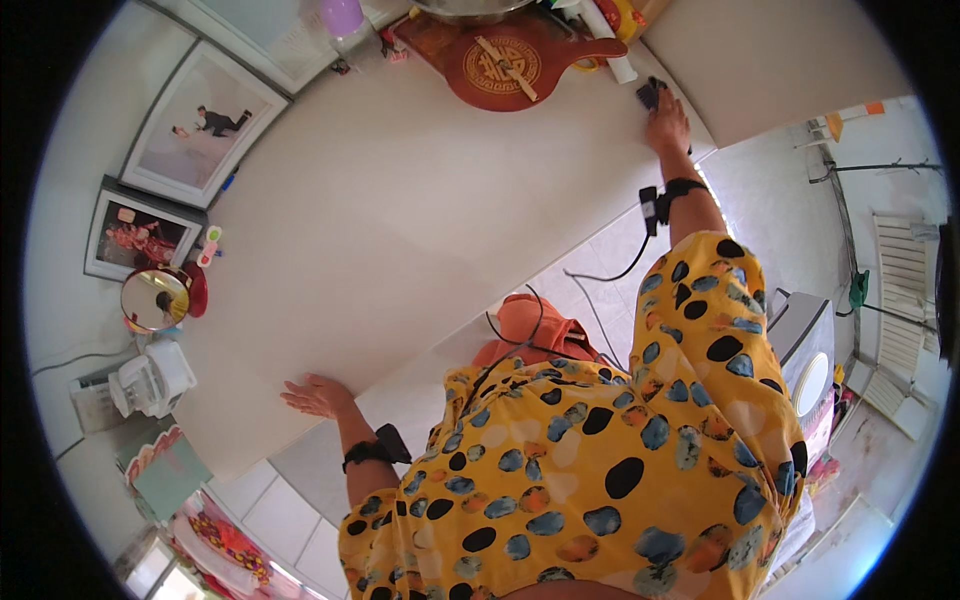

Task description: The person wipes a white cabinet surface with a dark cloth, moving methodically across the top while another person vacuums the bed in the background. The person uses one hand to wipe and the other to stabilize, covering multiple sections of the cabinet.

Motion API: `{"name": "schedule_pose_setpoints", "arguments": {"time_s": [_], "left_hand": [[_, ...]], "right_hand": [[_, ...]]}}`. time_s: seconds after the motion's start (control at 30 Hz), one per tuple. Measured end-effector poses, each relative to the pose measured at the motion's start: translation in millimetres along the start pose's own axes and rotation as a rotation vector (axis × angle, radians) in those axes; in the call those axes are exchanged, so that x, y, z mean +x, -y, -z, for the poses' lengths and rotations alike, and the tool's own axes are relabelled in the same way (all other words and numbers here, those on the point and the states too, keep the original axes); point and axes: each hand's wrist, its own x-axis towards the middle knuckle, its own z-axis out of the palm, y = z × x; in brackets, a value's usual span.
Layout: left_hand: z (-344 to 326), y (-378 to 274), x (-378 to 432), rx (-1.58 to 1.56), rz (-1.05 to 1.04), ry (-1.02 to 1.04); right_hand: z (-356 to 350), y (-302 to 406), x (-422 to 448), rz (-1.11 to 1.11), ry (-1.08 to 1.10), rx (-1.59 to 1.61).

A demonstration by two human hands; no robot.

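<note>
My right hand [667, 126] reaches to the far right corner of a pale tabletop [375, 217], its fingers on a small dark object [651, 91], perhaps a cloth or a brush; its kind cannot be told. To the left of that hand lies a round red-brown wooden board [480, 82] with a handle and a gold pattern, with a narrow light strip across it. At the table's near left edge my left hand [319, 395] rests on the surface, fingers spread, holding nothing. Both wrists wear black straps with small dark devices.
Along the left stand framed pictures [205, 120], a round mirror [155, 300] and a white plastic appliance [154, 379]. A metal bowl [472, 7], a purple-capped bottle [342, 19] and a white roll [609, 45] line the far edge. Thin cables [600, 279] hang near my body.
</note>
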Motion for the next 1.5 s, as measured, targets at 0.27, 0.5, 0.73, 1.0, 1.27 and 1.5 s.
{"name": "schedule_pose_setpoints", "arguments": {"time_s": [0.27,0.5,0.73,1.0,1.27,1.5], "left_hand": [[15.7,-3.5,2.5,-0.014,0.094,0.088],[11.8,-8.5,0.6,0.026,0.088,0.109],[4.1,-13.4,1.6,0.039,0.104,0.106],[-0.3,-14.2,10.2,-0.010,0.098,0.105],[-14.2,-2.8,17.5,0.019,0.009,0.149],[8.1,68.0,-15.6,-0.609,0.070,-0.001]], "right_hand": [[9.8,-3.1,17.6,-0.023,0.035,0.033],[6.3,0.6,-50.7,0.059,0.002,-0.014],[-2.0,67.0,-106.0,0.236,-0.006,0.034],[1.1,192.4,-191.9,0.591,0.064,0.063],[23.5,276.7,-326.0,1.317,0.234,0.141],[30.8,238.3,-285.9,1.688,0.432,0.199]]}}
